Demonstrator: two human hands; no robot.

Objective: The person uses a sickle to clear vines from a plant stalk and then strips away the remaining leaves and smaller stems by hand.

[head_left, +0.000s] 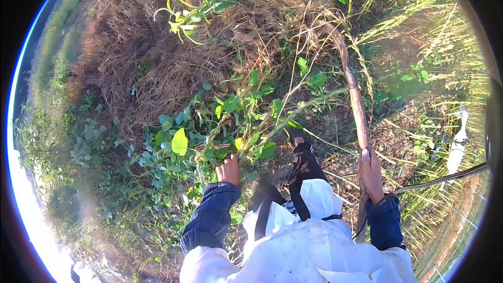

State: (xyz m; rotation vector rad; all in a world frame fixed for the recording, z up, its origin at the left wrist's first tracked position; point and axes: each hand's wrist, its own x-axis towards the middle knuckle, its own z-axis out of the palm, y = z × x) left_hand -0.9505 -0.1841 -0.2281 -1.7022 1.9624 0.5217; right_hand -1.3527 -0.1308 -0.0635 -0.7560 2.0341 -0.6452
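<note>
stick (pixel 356 102) of rough, gently bent wood extends from the right hand's (pixel 371 174) firm grip, while the left hand (pixel 229 170) curls around slender, leafy green stems (pixel 268 134) near matted, dry straw (pixel 131 47).

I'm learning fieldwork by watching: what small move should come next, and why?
Probably a light upward pull with the left hand: its fingers look curled around the stems, whose far ends spread among leaves and toward the stick. The right hand grips that stick, so it seems less free.
</note>
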